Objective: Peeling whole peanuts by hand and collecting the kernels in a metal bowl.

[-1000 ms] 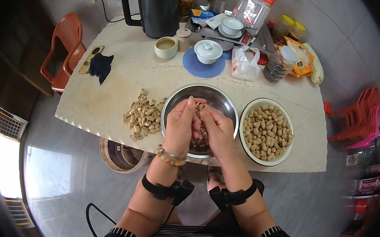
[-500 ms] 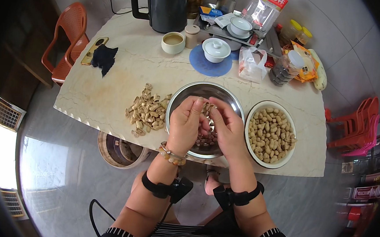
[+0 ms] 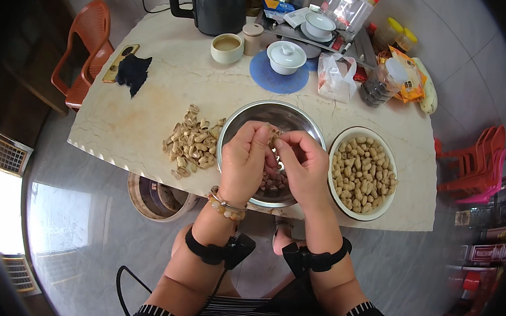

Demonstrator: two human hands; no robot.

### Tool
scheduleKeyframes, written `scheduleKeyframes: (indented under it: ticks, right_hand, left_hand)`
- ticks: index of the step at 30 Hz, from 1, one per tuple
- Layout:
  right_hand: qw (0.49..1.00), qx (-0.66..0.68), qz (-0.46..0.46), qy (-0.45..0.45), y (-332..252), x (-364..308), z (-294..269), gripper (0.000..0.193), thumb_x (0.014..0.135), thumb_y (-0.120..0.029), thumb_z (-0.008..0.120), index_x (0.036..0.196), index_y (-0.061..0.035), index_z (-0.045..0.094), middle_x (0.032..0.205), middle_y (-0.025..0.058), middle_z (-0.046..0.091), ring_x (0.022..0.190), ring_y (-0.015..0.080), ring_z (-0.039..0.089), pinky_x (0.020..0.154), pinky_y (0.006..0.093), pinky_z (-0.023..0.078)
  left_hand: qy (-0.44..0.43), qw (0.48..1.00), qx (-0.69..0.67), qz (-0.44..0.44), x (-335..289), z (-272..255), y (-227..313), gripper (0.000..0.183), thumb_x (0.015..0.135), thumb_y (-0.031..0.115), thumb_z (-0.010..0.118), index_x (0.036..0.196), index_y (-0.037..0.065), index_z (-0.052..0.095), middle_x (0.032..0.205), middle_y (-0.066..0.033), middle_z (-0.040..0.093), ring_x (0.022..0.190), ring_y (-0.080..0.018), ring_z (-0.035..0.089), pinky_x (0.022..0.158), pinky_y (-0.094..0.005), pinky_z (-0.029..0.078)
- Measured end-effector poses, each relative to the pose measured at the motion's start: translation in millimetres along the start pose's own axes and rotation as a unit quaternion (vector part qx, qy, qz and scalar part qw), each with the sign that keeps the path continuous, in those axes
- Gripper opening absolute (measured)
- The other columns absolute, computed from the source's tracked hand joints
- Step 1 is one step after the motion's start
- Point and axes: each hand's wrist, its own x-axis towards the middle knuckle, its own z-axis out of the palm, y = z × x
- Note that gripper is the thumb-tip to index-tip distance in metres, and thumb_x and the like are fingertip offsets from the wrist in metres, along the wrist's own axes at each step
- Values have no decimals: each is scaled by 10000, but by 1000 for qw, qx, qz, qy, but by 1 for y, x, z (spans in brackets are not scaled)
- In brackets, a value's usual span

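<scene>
Both hands meet over a shiny metal bowl (image 3: 234, 121), with the fingertips closed round a peanut (image 3: 274, 136). My left hand (image 3: 243, 160) pinches it from the left, and my right hand (image 3: 306, 169) grips it from the right; fingers cover much of it. Reddish shelled kernels (image 3: 273, 183) lie in the bottom of the bowl, partly hidden by the hands. Left of the bowl is a loose pile of broken peanut shells (image 3: 192, 144). On the right stands a white dish (image 3: 356, 131) filled with unshelled peanuts (image 3: 362, 174).
At the back are a dark kettle (image 3: 219, 6), a cup (image 3: 227, 49), a lidded white bowl (image 3: 286, 57) on a blue mat, a plastic bag (image 3: 337, 76) and a jar (image 3: 382, 85). A phone (image 3: 118, 65) and dark cloth (image 3: 134, 72) lie far left. Below the table's edge sits a bucket (image 3: 139, 194).
The fingertips have drawn closer together around the peanut, so less of it shows. Both hands stay over the metal bowl. The whole view has shifted slightly.
</scene>
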Motion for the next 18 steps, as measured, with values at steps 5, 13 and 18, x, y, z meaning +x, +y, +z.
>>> scheduleKeyframes:
  ticks: [5,13,18]
  right_hand:
    - [1000,-19,15,-14,0,-3,-3,78,783,-10,635,858,3,618,778,29,589,569,40,475,506,189,376]
    - [976,-151,-158,3,-8,-4,8,220,785,-5,641,1004,-32,640,937,113,655,721,224,645,615,275,506]
    - [954,-199,-225,21,-7,-3,9,182,781,-2,638,962,-20,636,931,140,664,773,291,659,659,316,532]
  left_hand:
    - [28,999,-13,-14,1,-1,4,246,987,220,436,973,17,573,562,7,513,469,-39,464,426,-187,380]
    - [44,998,-31,-22,0,-4,6,256,993,237,422,957,31,570,541,33,470,438,-19,397,405,-166,334]
    - [35,996,-66,-39,1,-3,5,280,990,289,424,991,57,582,529,43,442,429,-26,386,405,-164,327]
